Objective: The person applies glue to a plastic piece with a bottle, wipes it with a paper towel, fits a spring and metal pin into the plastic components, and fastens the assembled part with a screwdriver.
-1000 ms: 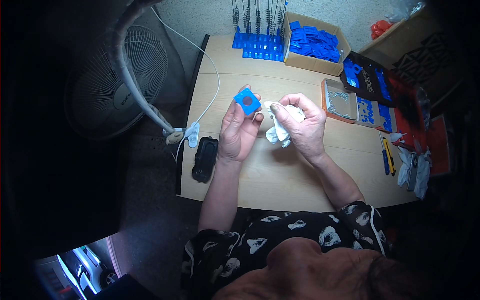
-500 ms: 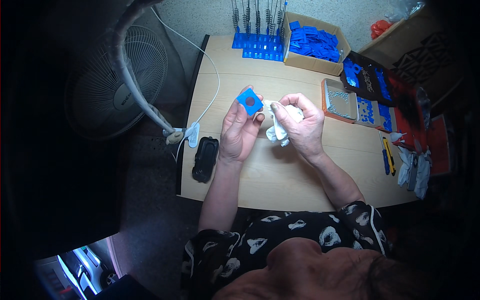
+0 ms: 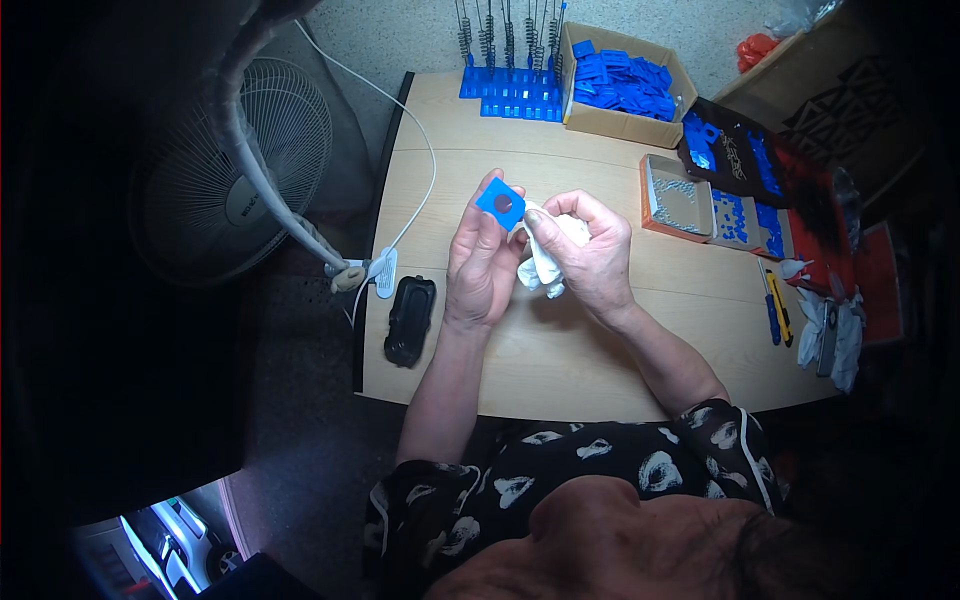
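Above the middle of the table, my left hand (image 3: pixel 478 268) grips a square blue plastic plate (image 3: pixel 490 198) with a round hole through it. The plate is tilted, its face turned up toward me. Bunched in my right hand (image 3: pixel 603 262) is a white cloth (image 3: pixel 544 262), pinched between thumb and fingers. The cloth's upper end meets the plate's right edge. Part of the cloth is hidden behind my right fingers, and my left fingers partly disappear behind the plate.
A cardboard box (image 3: pixel 580 115) of blue plates and a row of blue parts with springs (image 3: pixel 512 92) stand at the back. On the right are small-parts boxes (image 3: pixel 668 226), a yellow cutter (image 3: pixel 780 318) and a screwdriver (image 3: pixel 771 316). A black tray (image 3: pixel 409 322) lies left, near a fan (image 3: pixel 240 180).
My right hand has moved left with the cloth, which now reaches the blue plate. The left hand stays nearly in place, still holding the plate.
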The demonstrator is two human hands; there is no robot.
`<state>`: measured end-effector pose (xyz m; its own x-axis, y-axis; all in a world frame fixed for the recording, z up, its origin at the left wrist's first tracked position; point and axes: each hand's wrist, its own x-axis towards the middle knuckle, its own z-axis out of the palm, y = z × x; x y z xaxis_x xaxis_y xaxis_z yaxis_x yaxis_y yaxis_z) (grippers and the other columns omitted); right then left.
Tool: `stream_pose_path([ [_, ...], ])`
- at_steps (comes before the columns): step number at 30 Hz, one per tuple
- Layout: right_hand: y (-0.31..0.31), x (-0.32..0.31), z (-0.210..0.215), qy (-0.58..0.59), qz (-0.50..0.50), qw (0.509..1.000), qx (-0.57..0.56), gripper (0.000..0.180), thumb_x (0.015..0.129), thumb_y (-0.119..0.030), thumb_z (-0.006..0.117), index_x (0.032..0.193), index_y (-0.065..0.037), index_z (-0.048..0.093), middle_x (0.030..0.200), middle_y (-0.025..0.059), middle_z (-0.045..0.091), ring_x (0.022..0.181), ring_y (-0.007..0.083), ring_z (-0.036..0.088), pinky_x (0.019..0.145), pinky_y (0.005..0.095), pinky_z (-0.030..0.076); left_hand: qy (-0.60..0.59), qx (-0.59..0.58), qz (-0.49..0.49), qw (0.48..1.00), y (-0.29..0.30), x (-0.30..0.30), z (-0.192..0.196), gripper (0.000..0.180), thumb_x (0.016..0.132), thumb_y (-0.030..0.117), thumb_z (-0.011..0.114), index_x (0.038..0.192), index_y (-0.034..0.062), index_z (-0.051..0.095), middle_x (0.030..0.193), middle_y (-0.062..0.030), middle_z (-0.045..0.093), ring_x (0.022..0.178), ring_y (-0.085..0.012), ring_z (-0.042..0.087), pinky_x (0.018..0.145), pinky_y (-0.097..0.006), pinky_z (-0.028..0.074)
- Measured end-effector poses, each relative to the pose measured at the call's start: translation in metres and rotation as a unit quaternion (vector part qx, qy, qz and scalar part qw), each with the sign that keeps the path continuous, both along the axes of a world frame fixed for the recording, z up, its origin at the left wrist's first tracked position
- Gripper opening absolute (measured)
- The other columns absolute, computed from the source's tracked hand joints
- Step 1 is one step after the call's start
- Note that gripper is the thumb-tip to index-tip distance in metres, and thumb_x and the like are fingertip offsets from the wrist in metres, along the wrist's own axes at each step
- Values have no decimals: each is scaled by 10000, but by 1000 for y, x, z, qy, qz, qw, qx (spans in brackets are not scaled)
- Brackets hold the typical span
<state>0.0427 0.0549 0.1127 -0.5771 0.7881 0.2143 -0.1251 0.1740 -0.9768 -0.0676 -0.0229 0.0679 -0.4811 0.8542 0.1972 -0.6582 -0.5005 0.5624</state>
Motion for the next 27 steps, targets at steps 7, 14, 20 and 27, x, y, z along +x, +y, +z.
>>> stream_pose_path([
  [7,1,-1,0,3,3,1000,-7,152,905,-132,709,876,-4,633,756,21,660,691,53,619,574,221,503,21,-8,-15,1000,1,-2,-5,569,1007,269,548,1498,88,325,1338,-74,529,1170,-138,499,931,-331,397],
  [14,17,1,-1,14,-37,999,5,185,923,-160,696,910,8,621,791,44,664,693,76,635,570,230,515,-7,25,-33,999,2,-3,-4,557,1011,259,537,1494,81,323,1283,-74,557,1103,-139,519,892,-311,428],
  [20,21,-6,-19,-81,35,996,10,294,973,-243,631,1076,32,621,848,63,648,786,109,636,682,264,527,-96,73,-65,991,-1,-11,-8,555,1014,271,526,1492,79,319,1244,-86,559,1056,-156,546,888,-319,466],
  [27,29,6,-13,-42,-16,978,203,254,956,-146,612,1113,52,634,935,137,678,788,174,678,707,317,543,-120,56,-94,987,0,-11,-9,523,1026,256,502,1499,128,322,1249,-99,551,1028,-159,570,874,-306,485],
])
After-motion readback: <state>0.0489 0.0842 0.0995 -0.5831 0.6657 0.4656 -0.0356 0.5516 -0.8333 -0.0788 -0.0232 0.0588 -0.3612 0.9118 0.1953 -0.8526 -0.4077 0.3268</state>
